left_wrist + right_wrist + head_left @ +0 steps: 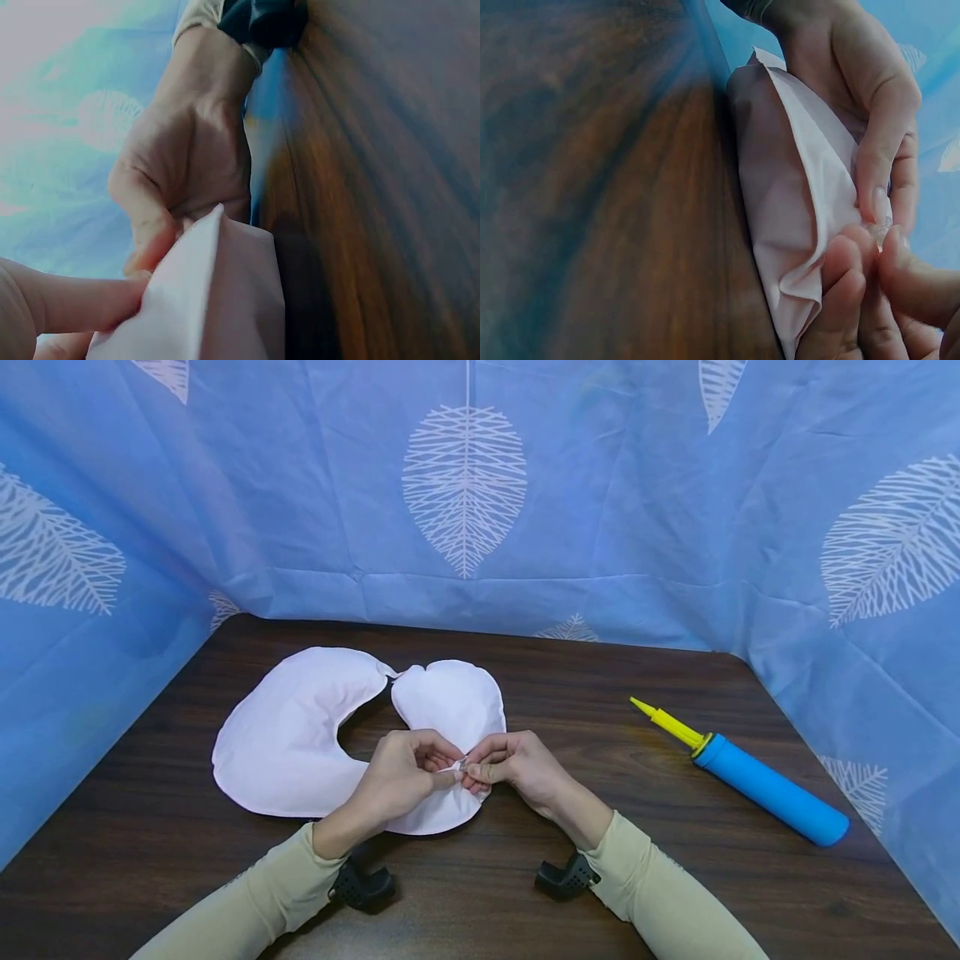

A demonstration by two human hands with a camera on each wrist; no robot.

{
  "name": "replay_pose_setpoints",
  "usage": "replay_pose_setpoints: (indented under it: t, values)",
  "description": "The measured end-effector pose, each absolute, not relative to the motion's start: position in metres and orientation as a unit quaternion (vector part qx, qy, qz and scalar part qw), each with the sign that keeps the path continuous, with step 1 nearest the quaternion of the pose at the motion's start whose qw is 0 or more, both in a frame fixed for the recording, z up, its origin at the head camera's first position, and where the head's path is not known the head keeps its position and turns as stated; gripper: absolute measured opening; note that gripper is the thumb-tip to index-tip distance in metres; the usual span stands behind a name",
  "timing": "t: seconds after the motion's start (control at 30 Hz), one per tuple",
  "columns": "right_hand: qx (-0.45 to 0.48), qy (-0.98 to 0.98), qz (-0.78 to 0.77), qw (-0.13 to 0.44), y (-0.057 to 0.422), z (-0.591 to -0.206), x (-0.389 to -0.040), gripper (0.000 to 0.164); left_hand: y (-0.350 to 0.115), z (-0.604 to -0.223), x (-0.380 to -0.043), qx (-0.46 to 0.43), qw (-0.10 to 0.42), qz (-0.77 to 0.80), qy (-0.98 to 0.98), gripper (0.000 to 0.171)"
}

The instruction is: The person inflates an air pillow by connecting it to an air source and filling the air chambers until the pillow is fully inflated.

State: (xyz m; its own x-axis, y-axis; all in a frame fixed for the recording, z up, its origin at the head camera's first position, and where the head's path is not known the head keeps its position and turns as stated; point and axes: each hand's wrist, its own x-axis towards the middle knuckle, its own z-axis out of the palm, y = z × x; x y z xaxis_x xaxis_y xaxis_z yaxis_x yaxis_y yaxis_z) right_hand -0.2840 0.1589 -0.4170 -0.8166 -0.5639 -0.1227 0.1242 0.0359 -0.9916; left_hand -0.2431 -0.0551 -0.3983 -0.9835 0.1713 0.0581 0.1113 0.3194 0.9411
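Note:
A pale, puffed-up U-shaped neck pillow (pixel 277 743) lies on the table, its two ends meeting at the back. Over its right arm, my left hand (pixel 397 777) and right hand (pixel 528 772) come together, fingertips touching. Between them is a small clear air valve (pixel 879 225), mostly covered by fingers in the right wrist view. Thumb and fingers of each hand pinch at this valve. In the left wrist view, the pillow's seamed edge (pixel 210 292) rises in front of the right palm (pixel 187 157). Whether the valve is plugged cannot be made out.
A blue hand pump (pixel 772 789) with a yellow nozzle (pixel 663 718) lies at the right, nozzle toward the back. The dark wooden table (pixel 600 693) is enclosed by blue leaf-patterned curtains (pixel 600 485) behind and at both sides.

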Motion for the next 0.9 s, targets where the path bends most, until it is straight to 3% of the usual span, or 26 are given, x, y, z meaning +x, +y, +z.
replay_pose_setpoints:
  t: [0.27, 0.47, 0.7, 0.9]
  values:
    - [-0.162, 0.665, -0.671, 0.285, 0.166, -0.415, -0.289, 0.013, -0.059, -0.398, -0.248, 0.103, 0.047, 0.588, 0.801, 0.015]
    - [-0.165, 0.674, -0.659, 0.291, 0.173, -0.415, -0.290, 0.025, -0.061, -0.397, -0.248, 0.092, 0.048, 0.588, 0.802, 0.015]
    - [-0.195, 0.670, -0.655, 0.290, 0.173, -0.419, -0.291, 0.010, -0.060, -0.398, -0.247, 0.101, 0.043, 0.588, 0.801, 0.015]
    - [-0.199, 0.673, -0.656, 0.277, 0.171, -0.420, -0.290, 0.008, -0.058, -0.400, -0.248, 0.117, 0.045, 0.605, 0.787, 0.016]
